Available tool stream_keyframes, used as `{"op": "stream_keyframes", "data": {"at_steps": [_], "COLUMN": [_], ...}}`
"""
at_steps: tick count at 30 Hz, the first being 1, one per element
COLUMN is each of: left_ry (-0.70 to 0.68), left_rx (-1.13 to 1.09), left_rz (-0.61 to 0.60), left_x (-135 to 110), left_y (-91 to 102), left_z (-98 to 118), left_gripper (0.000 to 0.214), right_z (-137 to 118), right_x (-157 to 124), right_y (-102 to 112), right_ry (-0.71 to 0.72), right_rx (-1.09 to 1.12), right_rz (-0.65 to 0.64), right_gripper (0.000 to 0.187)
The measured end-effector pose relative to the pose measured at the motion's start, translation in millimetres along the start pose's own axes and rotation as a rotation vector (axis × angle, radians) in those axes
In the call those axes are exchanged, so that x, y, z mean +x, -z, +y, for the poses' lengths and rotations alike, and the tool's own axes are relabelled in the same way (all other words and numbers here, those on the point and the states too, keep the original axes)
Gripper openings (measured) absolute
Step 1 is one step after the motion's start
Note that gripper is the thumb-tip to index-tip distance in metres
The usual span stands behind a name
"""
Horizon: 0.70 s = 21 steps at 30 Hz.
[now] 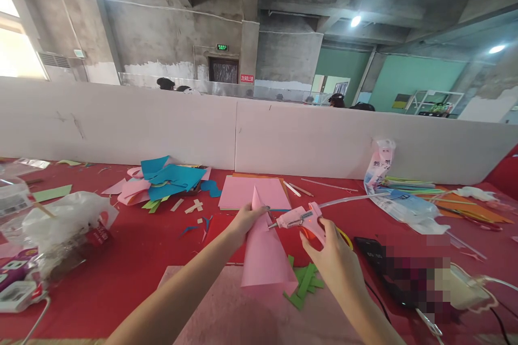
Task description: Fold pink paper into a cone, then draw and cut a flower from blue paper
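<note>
My left hand [245, 221] pinches a rolled pink paper cone [263, 250] near its pointed tip, and the cone's wide end hangs toward me. My right hand [329, 256] grips a pink hot glue gun [301, 218] by its handle, with a clear glue stick jutting out the back. The gun's nozzle points left and almost touches the cone's side just below my left fingers. A stack of pink and orange paper sheets [253, 192] lies flat on the red table [133, 259] just behind the cone.
Green paper strips [304, 283] lie under the cone. Blue and pink paper scraps [168, 180] sit at back left, plastic bags [68, 221] at left, and a bag with coloured sticks [399, 197] at right. A white partition wall [243, 135] backs the table. A black cable runs at right.
</note>
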<state>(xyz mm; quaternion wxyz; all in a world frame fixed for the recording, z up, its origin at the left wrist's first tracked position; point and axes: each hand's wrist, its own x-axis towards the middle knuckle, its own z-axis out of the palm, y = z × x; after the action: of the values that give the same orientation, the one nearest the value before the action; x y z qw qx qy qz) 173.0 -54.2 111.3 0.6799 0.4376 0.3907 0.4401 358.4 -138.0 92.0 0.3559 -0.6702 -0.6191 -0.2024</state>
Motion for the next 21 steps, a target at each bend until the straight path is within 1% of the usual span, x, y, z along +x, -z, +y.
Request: {"op": "stream_keyframes", "data": {"at_steps": [3,7,12,17,21], "left_ry": [0.002,0.005,0.022,-0.002,0.006], "left_rx": [0.013,0.009,-0.006,-0.006,-0.004], "left_rz": [0.015,0.027,0.044,0.045,0.028], "left_x": [3,4,3,6,7], "left_y": [0.0,-1.9,-4.8,-1.5,0.8], "left_z": [-3,-5,-5,-9,-10], "left_gripper": [0.023,0.025,0.026,0.027,0.033], "right_z": [-1,-4,-8,-6,-4], "right_x": [-3,-4,-3,-5,-6], "right_y": [-4,-10,-12,-12,-13], "right_ry": [-0.004,-0.055,-0.059,-0.045,-0.055], "right_rx": [0.026,0.07,0.113,0.147,0.151], "right_rz": [-0.01,-0.036,-0.048,-0.059,-0.076], "right_gripper": [0.036,0.04,0.033,0.028,0.027]}}
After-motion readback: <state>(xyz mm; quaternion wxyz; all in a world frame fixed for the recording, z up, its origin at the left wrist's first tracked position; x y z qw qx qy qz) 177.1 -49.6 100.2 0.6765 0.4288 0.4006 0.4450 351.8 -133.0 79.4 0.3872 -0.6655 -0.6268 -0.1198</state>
